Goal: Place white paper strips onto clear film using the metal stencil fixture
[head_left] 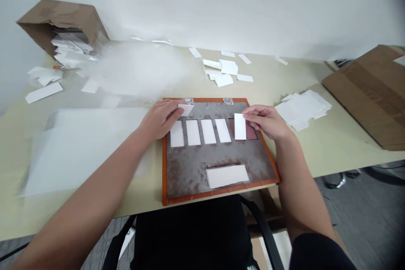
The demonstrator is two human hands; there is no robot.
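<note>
An orange-rimmed grey metal plate (190,168) lies on the table in front of me. A row of rectangular slots across it holds several white cards (209,131), and a wider white card (227,176) lies in a slot near its front edge. My left hand (160,119) rests at the plate's upper left, fingers closed on a small white card (186,109). My right hand (265,121) pinches another white card (240,126) upright over the rightmost slot, where reddish-brown shows beneath.
A stack of white cards (302,109) lies right of the plate. Loose cards (223,71) are scattered behind it. A tipped cardboard box (63,21) spills cards at the far left. Flattened cardboard (370,93) lies at the right. Clear plastic sheets (82,143) cover the table's left.
</note>
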